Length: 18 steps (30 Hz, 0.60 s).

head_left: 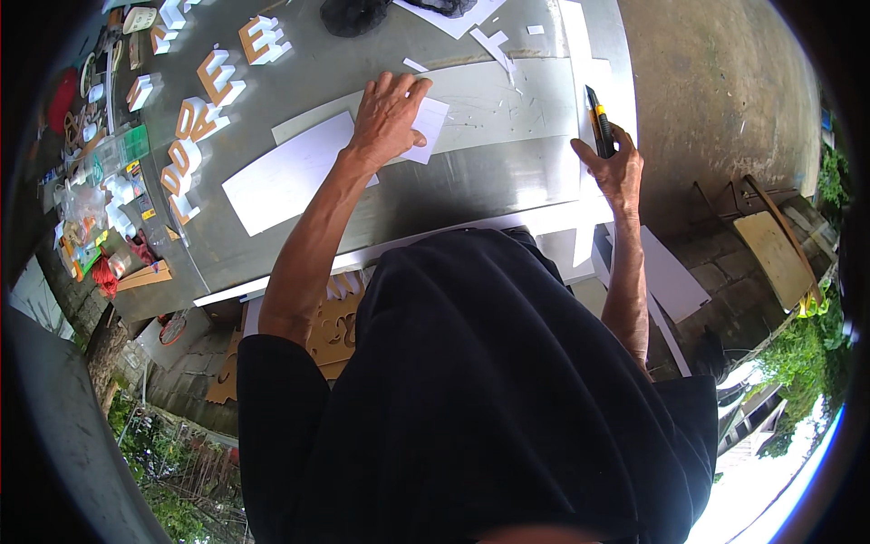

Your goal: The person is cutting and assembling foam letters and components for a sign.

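Observation:
My left hand [388,120] rests with its fingers spread over a small white sheet piece [436,122]. Beside it lies a larger white sheet [281,172] with a curved edge, partly hidden by my left forearm. Under both is a long pale grey cutting strip [517,104] with scraps and cut marks. At the right side of the table my right hand [618,170] is around a black and yellow utility knife [600,127], its tip pointing away from me. My right thumb sticks out to the left of the knife.
Several white and brown block letters [220,80] stand along the left of the metal table [317,72]. A black bundle [353,14] and white offcuts [494,45] lie at the far side. Tools and a green box [136,142] crowd the left edge. A wooden chair [775,258] stands at right.

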{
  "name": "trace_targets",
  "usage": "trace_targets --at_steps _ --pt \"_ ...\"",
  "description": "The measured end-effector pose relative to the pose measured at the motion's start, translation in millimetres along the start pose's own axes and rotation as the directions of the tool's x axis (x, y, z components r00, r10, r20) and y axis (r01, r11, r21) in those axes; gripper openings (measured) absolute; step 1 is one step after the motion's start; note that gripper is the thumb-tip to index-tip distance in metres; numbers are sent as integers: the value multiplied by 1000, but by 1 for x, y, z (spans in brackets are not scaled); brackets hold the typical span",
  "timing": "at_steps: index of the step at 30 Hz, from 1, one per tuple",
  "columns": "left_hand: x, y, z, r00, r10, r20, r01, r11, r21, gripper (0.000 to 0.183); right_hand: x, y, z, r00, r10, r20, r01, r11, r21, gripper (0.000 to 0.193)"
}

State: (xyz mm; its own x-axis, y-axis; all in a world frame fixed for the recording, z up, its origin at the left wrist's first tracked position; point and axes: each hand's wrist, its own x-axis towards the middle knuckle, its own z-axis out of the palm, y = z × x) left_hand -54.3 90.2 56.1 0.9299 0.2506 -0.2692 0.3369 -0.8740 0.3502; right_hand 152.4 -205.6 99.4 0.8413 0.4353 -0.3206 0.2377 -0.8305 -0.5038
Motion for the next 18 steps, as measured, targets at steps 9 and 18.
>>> trace_targets --at_steps 9,18 --pt "-33 -25 13 824 -539 172 457 454 -765 22 5 4 6 998 57 14 -57 998 1 81" --pt "-32 11 49 649 -717 254 191 -169 -967 21 8 -33 11 995 -76 64 79 995 -55 78"
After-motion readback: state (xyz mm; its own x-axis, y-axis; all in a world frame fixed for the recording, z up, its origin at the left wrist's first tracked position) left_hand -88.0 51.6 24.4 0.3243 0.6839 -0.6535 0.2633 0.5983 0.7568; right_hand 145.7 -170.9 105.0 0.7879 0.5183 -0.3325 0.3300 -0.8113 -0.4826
